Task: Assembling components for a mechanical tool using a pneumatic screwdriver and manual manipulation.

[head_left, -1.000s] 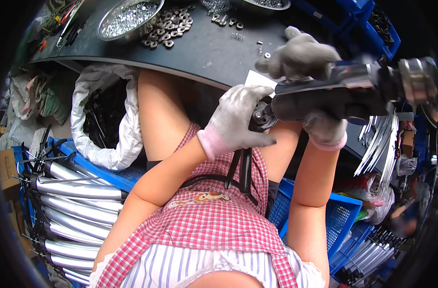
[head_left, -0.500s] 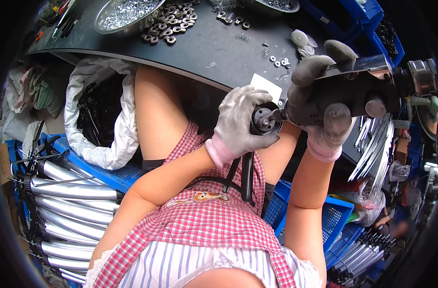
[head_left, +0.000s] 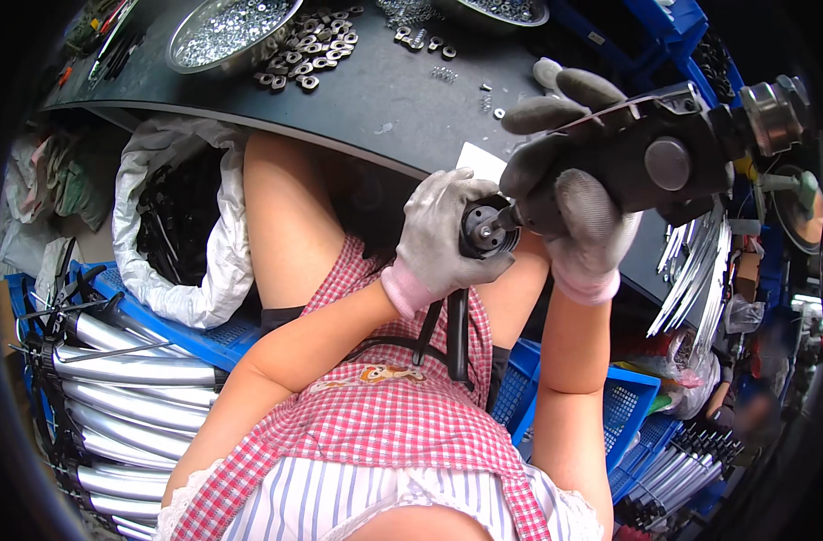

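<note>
A round black part (head_left: 489,233) is clamped in the gloved left hand (head_left: 443,230); a heavy-looking power tool (head_left: 664,158), gripped by the right hand (head_left: 574,194), seems rigid, best held around its body.

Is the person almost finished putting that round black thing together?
Can't tell how close. In hand: the left hand holds a round black part while the right hand presses a dark power tool onto its middle. Nothing finished is in view. Left: many loose nuts wait on the dark table.
</note>
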Demonstrator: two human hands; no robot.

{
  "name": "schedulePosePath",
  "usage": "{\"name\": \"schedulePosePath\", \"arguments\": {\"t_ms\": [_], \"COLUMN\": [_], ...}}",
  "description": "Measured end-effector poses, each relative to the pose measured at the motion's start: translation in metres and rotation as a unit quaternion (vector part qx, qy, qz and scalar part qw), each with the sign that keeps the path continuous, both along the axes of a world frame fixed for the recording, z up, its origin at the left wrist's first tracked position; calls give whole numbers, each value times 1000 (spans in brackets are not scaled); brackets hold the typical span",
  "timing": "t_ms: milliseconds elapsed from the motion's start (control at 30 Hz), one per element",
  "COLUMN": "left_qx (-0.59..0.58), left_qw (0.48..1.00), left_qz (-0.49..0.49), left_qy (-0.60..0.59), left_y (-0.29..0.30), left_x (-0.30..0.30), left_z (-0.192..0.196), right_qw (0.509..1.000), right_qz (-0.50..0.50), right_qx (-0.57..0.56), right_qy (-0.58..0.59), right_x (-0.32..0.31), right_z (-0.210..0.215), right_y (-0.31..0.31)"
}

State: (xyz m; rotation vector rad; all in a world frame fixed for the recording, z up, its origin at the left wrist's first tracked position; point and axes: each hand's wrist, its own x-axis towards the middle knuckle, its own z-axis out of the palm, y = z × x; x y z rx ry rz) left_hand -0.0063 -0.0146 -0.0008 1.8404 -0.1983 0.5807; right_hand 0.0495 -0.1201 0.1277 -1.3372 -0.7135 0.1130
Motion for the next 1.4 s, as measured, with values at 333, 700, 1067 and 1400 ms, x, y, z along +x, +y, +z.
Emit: {"name": "schedulePosePath", "arguments": {"t_ms": [333, 700, 1067, 1400], "left_qx": [25, 20, -31, -95], "left_qw": [1000, 993, 994, 991], "left_qz": [-16, -65, -72, -76], "left_qy": [-10, 92, 82, 46], "left_y": [1, 8, 9, -2], "left_x": [5, -9, -4, 2], "left_z": [4, -23, -18, -14], "right_qw": [998, 998, 997, 979], "right_qz": [-38, -53, -62, -156], "right_qx": [-2, -14, 10, 83], "right_qy": [-53, 26, 35, -99], "right_x": [-7, -17, -14, -9], "right_z": [8, 5, 3, 63], "right_y": [2, 7, 10, -37]}}
